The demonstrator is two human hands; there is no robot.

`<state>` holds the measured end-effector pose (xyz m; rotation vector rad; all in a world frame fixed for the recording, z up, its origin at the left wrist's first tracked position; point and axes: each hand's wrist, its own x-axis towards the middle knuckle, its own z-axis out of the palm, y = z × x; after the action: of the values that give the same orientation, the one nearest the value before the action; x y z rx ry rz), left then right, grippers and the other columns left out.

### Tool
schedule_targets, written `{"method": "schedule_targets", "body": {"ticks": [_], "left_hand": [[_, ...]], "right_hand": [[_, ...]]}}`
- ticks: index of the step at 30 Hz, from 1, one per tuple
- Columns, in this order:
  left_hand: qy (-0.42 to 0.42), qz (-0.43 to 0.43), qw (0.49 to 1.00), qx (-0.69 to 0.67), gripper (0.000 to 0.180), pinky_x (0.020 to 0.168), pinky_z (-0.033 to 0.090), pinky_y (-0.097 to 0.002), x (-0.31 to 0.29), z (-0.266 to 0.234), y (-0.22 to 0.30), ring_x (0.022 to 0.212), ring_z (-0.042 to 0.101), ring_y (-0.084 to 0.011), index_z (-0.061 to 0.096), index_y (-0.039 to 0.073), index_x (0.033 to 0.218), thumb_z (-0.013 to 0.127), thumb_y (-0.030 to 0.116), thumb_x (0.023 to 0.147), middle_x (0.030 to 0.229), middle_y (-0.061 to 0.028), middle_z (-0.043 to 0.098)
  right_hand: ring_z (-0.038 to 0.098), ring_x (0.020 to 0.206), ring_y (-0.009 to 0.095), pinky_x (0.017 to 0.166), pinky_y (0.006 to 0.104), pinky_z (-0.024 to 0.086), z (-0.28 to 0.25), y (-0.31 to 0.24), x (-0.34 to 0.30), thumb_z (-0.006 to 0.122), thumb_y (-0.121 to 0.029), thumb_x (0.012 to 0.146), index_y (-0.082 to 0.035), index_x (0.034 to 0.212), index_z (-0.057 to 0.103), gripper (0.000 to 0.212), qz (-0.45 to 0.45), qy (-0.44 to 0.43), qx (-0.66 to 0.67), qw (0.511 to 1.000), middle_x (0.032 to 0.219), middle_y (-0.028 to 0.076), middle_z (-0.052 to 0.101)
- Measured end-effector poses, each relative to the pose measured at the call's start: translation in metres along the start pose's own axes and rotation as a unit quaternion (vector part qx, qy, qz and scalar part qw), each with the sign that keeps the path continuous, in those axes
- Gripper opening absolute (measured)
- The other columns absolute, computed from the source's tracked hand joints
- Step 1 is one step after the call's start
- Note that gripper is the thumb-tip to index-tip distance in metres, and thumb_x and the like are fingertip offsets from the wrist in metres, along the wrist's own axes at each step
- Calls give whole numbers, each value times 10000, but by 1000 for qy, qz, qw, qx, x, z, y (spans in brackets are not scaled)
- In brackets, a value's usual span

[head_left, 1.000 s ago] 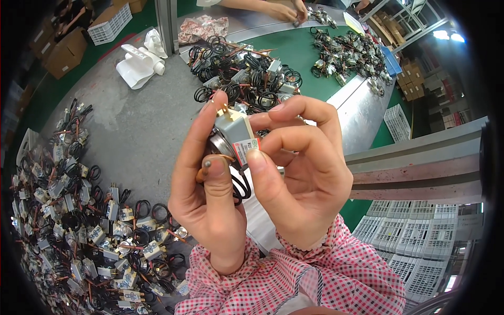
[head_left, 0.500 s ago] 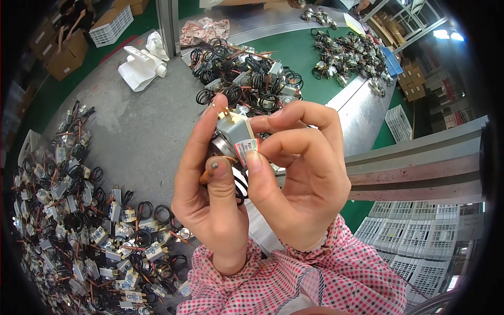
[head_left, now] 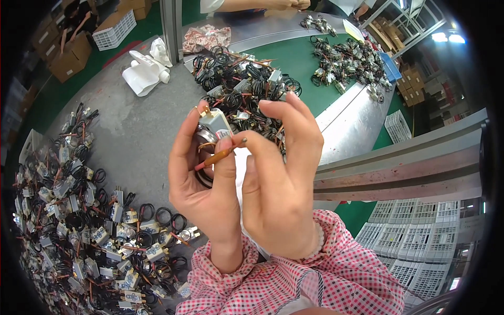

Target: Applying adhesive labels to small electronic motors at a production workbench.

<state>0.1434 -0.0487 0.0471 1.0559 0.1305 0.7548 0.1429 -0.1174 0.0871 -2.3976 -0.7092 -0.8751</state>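
- Raised above the grey table, a small boxy component with a round metal body and brass pins is held in the left hand; its fingers are curled round the part, apparently so the coiled black tube stays tucked against the palm;
- a thin copper-coloured probe is pressed under the left thumb and met at its tip by the right hand, whose thumb and forefinger are nearly pinched together while the other fingers are fanned loosely open, probably to keep the view clear;
- one component is held; too many to count lie heaped at the table's left edge, and a second tangle lies at its far edge;
- one white cloth lies near the far left corner; another person's arm is seen beyond.
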Motion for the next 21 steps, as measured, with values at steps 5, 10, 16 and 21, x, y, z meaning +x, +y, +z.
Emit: {"method": "schedule_targets", "body": {"ticks": [5,10,16,21], "left_hand": [[34,32,998,38,406,706,452,-187,-4,14,2,794,554,-67,485,-39,1192,595,-29,801,1176,-113,554],[37,32,999,-14,384,729,462,-206,0,-4,3,852,558,-85,467,-32,1192,576,11,826,1158,-145,555],[-17,-136,955,-264,386,787,514,-291,14,-6,-4,909,581,-177,410,-35,1191,551,18,836,1144,-185,513],[-96,-13,993,66,335,736,480,-239,35,36,-22,829,595,-136,534,-8,1120,614,30,797,1021,-139,598]], "right_hand": [[302,1178,472,953,516,296,-9,-16,-7,523,46,698,145,1126,473,442,9,-39,-80,996,1236,290,345],[335,1170,454,971,469,302,-3,-6,-10,491,89,721,134,1229,369,525,71,-29,-75,994,1240,293,344],[584,904,331,777,353,479,-70,2,-21,485,86,763,117,1051,547,296,-40,-119,356,926,1010,223,568],[597,712,265,608,332,499,-102,-22,-44,541,0,794,72,965,582,191,-66,-24,567,821,866,189,595]]}}
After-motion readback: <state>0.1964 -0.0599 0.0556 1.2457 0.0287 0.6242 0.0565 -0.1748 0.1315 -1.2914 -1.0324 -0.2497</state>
